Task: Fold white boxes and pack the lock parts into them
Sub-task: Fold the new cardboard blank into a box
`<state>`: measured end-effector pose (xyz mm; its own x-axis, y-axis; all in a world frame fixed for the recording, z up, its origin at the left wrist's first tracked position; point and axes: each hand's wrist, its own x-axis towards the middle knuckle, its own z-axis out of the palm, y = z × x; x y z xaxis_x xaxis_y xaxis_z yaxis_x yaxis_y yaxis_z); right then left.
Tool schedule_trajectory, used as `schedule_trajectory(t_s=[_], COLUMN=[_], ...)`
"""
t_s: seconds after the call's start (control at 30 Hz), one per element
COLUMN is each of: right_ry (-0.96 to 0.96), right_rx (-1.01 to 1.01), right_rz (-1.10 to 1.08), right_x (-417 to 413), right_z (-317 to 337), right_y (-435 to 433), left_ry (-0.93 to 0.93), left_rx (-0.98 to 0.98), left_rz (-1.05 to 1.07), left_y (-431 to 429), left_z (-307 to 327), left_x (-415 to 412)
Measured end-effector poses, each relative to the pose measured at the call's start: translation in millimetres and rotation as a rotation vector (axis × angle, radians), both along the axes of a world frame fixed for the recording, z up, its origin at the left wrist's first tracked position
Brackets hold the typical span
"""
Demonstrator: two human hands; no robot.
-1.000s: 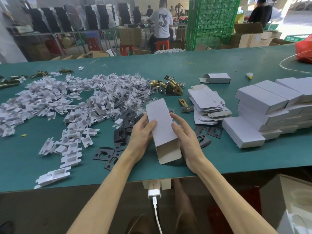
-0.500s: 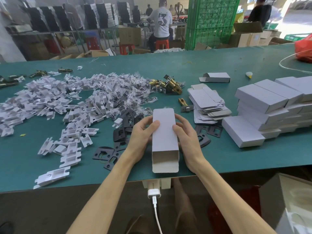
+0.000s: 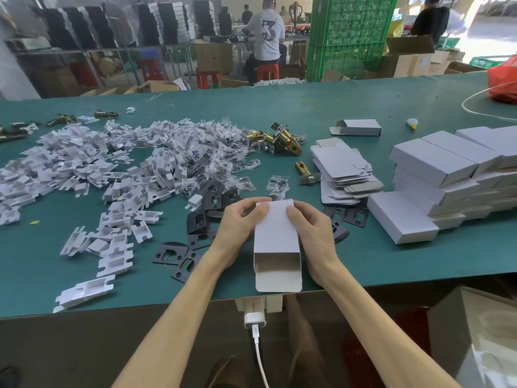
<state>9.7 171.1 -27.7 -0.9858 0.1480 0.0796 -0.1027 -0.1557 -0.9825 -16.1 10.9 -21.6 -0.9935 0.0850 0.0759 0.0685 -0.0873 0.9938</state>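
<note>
I hold the white box (image 3: 275, 228), squared into a tube, between my left hand (image 3: 237, 225) and right hand (image 3: 313, 231) at the near edge of the green table (image 3: 391, 264), with its open mouth toward me. Both thumbs press the top panel at its far end, and the fingers curl round that end, hidden behind the card. I judge that squeezing too hard while tucking the far flaps could crush the thin card out of square, and an unclosed far end would let lock parts slide through.
</note>
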Motion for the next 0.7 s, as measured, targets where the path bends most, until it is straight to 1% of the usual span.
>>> schedule_trajectory(t_s=[0.1,0.23,0.37,0.47,0.53,0.6,0.67,0.7], right_ry=[-0.022,-0.011,-0.004,-0.034,-0.037,0.005,0.033,0.042], right_rx=[-0.023,-0.034,-0.057,-0.069,-0.015,0.098,0.195,0.234], right_rz=[-0.017,-0.07,-0.05,-0.009,0.071,0.198,0.29,0.298], right_x=[-1,-3,-2,-1,3,7,8,8], right_z=[-3,-5,-3,0,4,8,9,9], right_y=[0,1,0,0,1,-1,-5,-6], left_ry=[0.01,0.006,-0.004,0.008,0.015,0.029,0.04,0.034], left_rx=[-0.036,-0.028,0.001,0.046,0.099,0.131,0.178,0.205], left_rz=[-0.015,-0.043,-0.047,0.017,0.127,0.243,0.305,0.308], left_y=[1,0,0,0,-2,-4,-6,-8], left_z=[1,0,0,-2,-2,1,3,4], left_x=[1,-1,0,-1,-3,-5,-7,-7])
